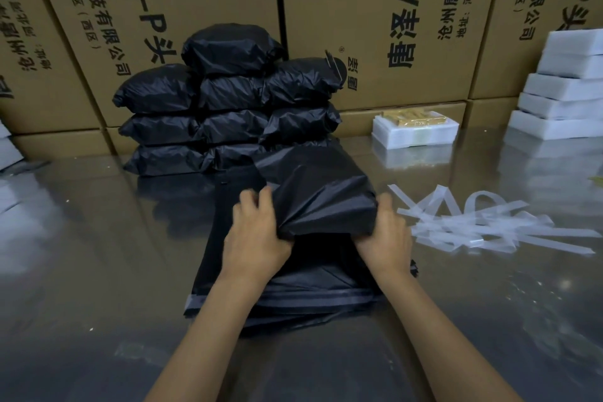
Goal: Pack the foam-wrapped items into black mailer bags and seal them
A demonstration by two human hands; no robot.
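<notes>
Your left hand (257,232) and right hand (385,232) are both clamped on the near edge of the filled bag (319,196), one at each corner, with the plastic bunched under your fingers. The bag bulges with what looks like one wrapped item inside, though the contents are hidden. It rests on a stack of flat empty bags (293,290) that lies under your wrists on the table (98,271).

Much of the job looks done: beyond your hands, to the left, stands a pile of sealed bags (228,101), about ten that I can count. Just right of your right hand lies a scatter of peeled strips (483,228), which fits that many seals.

This bag seems to be at the folding or closing step; I cannot tell whether its flap is stuck down yet.

Still to pack: a foam-wrapped item (414,130) beyond your right hand, and farther right a stack of foam-wrapped items (567,91), at least four or five. So you're likely past halfway.
</notes>
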